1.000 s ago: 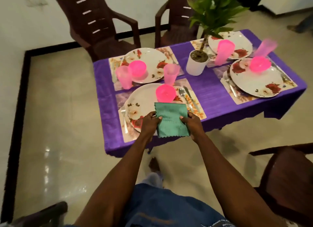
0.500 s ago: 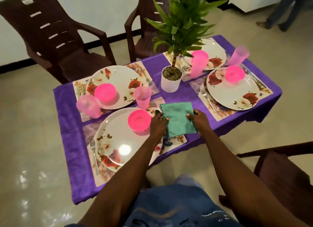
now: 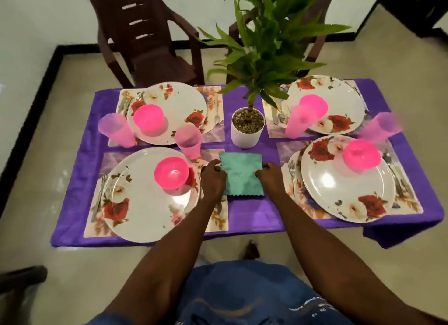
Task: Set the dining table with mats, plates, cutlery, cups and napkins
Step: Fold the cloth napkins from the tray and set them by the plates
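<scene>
Both hands are holding a folded teal napkin (image 3: 242, 173) by its side edges. The left hand (image 3: 213, 178) is gripping the left edge with curled fingers; the right hand (image 3: 270, 179) is pinching the right edge the same way. The napkin is lying flat, or very nearly so, on the purple cloth of the desk (image 3: 252, 215), between the two near place settings; whether it is fully resting on the cloth cannot be told.

Near left setting: a floral plate (image 3: 145, 203) is sitting on a mat (image 3: 218, 218), carrying a pink bowl (image 3: 171, 172). A fork (image 3: 100, 191) is lying at the plate's left. A pink cup (image 3: 188, 141) is standing just beyond the plate's far right rim.

Near right setting: a second plate (image 3: 339, 191) is carrying a second pink bowl (image 3: 361, 156), with a fork (image 3: 292, 176) lying beside its left rim.

Far side: two more plates are sitting on mats, each bearing a pink bowl, with pink cups beside them.

A white pot (image 3: 246, 130) with a leafy green plant (image 3: 269, 45) is standing at the desk's middle, just beyond the napkin. A dark brown chair (image 3: 145, 40) is standing behind the far left setting.
</scene>
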